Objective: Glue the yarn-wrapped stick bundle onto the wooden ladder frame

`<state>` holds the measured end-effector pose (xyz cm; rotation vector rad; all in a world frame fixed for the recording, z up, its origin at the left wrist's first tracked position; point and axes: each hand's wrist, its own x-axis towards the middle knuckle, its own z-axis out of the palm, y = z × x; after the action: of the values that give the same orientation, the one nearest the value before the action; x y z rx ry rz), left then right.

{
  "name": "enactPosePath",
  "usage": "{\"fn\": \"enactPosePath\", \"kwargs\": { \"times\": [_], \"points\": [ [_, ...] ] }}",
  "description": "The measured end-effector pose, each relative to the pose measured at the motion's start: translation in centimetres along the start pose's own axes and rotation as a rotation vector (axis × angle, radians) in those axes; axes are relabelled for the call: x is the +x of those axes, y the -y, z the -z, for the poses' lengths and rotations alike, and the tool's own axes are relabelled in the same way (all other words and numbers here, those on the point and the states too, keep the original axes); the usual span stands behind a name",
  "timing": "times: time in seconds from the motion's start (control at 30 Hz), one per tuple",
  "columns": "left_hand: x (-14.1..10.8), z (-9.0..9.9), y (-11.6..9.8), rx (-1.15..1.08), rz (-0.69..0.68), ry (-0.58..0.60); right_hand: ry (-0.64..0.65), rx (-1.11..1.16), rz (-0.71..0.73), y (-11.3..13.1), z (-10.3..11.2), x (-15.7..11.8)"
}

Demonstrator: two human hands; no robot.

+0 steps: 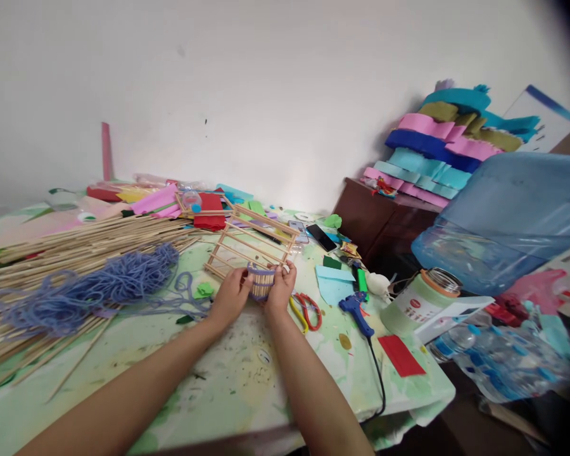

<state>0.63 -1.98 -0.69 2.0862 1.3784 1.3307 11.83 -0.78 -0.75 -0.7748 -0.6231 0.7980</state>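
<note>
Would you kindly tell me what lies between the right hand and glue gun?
In the head view: a yellow handle, a red handle, then light blue paper.

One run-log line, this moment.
left hand: gripping small curved purple-edged wooden-stick piece | right hand: gripping same piece | left side: tangled purple yarn | right side: blue glue gun
</note>
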Motion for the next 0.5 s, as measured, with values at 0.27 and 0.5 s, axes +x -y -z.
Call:
{"fn": "enactPosePath", "kwargs": {
  "times": [0.27, 0.5],
  "points": [
    [-1.0, -0.8, -0.8, 0.154, -0.025, 0.077, 0.002, 0.055, -0.041, -0.2, 0.4, 0.6],
    [-0.9, -0.3, -1.2, 0.177, -0.050, 0.101, 0.156, 0.108, -0.074, 0.8, 0.7, 1.5]
  ]
}}
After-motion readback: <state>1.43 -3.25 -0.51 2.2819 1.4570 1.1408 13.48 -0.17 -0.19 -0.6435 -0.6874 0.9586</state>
